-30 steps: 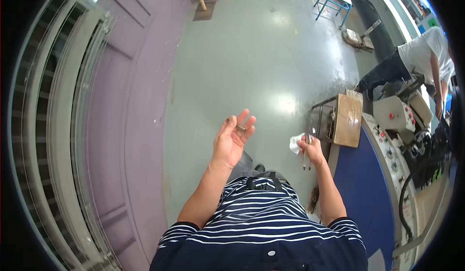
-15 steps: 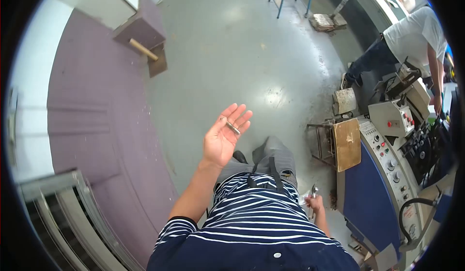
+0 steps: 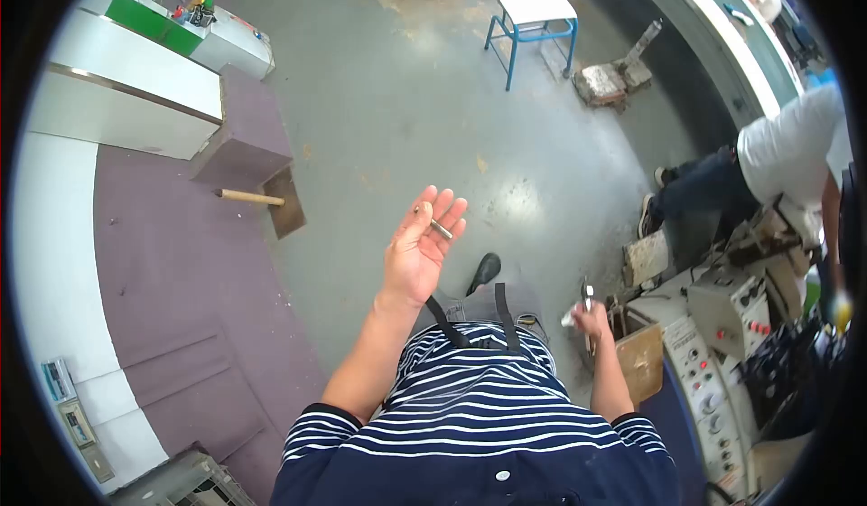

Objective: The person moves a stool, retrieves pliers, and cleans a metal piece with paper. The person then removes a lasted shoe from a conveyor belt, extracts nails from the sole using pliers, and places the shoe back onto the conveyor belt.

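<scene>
My left hand [image 3: 421,255] is raised palm up in front of my body, its thumb pressing a short metal rod [image 3: 440,229] against the fingers. Lower and to the right, my right hand [image 3: 591,319] is closed around a metal tool [image 3: 588,296] that looks like a wrench, held upright. Something small and white [image 3: 569,317] sticks out at the left side of that hand. The two hands are well apart, and both are over the grey floor.
A white-topped stool [image 3: 536,5] stands ahead. At the right are a machine control panel [image 3: 709,398], a wooden board [image 3: 639,363] and a person in a white shirt [image 3: 787,145] bending over. A wooden handle [image 3: 251,198] sticks out by the purple surface [image 3: 172,262] at the left.
The view has swung round and forward, bringing the stool and a green-sided bench further into sight. My right hand has come up beside the board, still with the tool. My left hand keeps the rod.
</scene>
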Demonstrator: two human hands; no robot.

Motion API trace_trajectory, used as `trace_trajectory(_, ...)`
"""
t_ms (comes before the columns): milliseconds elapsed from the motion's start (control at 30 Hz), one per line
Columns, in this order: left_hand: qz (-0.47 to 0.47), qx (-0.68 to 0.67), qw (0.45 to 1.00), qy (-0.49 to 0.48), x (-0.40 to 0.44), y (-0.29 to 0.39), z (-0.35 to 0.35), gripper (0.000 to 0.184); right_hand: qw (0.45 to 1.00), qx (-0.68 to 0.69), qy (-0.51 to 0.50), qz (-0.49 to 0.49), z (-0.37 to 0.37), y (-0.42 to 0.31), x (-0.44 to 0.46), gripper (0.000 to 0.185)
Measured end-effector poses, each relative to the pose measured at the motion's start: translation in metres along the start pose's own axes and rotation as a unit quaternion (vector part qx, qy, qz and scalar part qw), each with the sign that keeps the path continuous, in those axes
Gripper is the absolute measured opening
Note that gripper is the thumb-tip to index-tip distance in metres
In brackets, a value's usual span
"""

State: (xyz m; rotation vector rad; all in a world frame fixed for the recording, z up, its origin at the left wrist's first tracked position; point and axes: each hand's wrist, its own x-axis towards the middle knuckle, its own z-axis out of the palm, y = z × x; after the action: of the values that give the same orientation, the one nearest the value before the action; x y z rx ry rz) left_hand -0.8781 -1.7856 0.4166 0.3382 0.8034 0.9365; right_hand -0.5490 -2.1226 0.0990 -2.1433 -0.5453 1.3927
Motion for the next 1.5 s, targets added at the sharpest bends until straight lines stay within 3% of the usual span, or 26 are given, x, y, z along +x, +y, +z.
trace_trajectory(100, -0.011, 0.015, 1.000, 0.012, 0.070, 0.019, 0.036, 0.032, 0.997, 0.052, 0.020, -0.061, -0.036, -0.168, 0.057, 0.013)
trace_trajectory(200, -0.053, 0.002, 0.998, 0.033, 0.147, 0.034, 0.068, 0.031, 0.985, 0.133, 0.030, -0.104, -0.060, -0.257, 0.124, 0.014)
trace_trajectory(267, -0.056, -0.012, 0.998, -0.004, 0.201, 0.043, 0.070, 0.031, 0.988, 0.115, 0.049, -0.089, -0.065, -0.292, 0.164, 0.015)
trace_trajectory(367, -0.069, 0.009, 0.997, -0.032, 0.285, 0.055, 0.083, 0.030, 0.994, 0.068, 0.073, -0.041, -0.070, -0.303, 0.207, 0.017)
trace_trajectory(433, -0.087, 0.042, 0.995, -0.032, 0.345, 0.068, 0.095, 0.029, 0.998, 0.008, 0.059, -0.019, -0.071, -0.271, 0.234, 0.020)
trace_trajectory(500, -0.114, 0.071, 0.991, -0.019, 0.410, 0.083, 0.115, 0.029, 0.992, 0.007, 0.086, 0.091, -0.060, -0.243, 0.243, 0.018)
trace_trajectory(533, -0.118, 0.098, 0.988, -0.030, 0.444, 0.093, 0.133, 0.026, 0.982, 0.072, 0.086, 0.154, -0.058, -0.239, 0.240, 0.016)
trace_trajectory(600, -0.116, 0.128, 0.984, -0.053, 0.505, 0.109, 0.171, 0.024, 0.969, 0.137, 0.110, 0.174, -0.049, -0.226, 0.237, 0.014)
trace_trajectory(633, -0.120, 0.152, 0.979, -0.068, 0.536, 0.116, 0.190, 0.023, 0.965, 0.096, 0.107, 0.221, -0.051, -0.250, 0.235, 0.011)
trace_trajectory(767, -0.127, 0.210, 0.966, -0.080, 0.641, 0.128, 0.261, 0.021, 0.929, 0.241, 0.146, 0.241, -0.047, -0.300, 0.267, 0.009)
trace_trajectory(933, -0.105, 0.219, 0.969, -0.033, 0.744, 0.140, 0.297, 0.023, 0.957, 0.174, 0.090, 0.213, -0.090, -0.371, 0.415, 0.009)
trace_trajectory(1200, -0.056, 0.207, 0.973, 0.080, 0.883, 0.216, 0.304, 0.030, 0.973, 0.204, 0.102, -0.027, -0.228, -0.725, 0.655, 0.012)
trace_trajectory(1300, -0.044, 0.270, 0.955, 0.113, 0.958, 0.246, 0.289, 0.031, 0.976, 0.181, 0.104, -0.061, -0.239, -0.870, 0.717, 0.014)
trace_trajectory(1367, -0.057, 0.309, 0.942, 0.120, 1.010, 0.267, 0.276, 0.031, 0.979, 0.157, 0.117, -0.063, -0.234, -0.956, 0.739, 0.026)
trace_trajectory(1500, -0.079, 0.346, 0.931, 0.086, 1.110, 0.337, 0.289, 0.030, 0.923, 0.353, 0.130, -0.079, -0.198, -1.059, 0.785, 0.039)
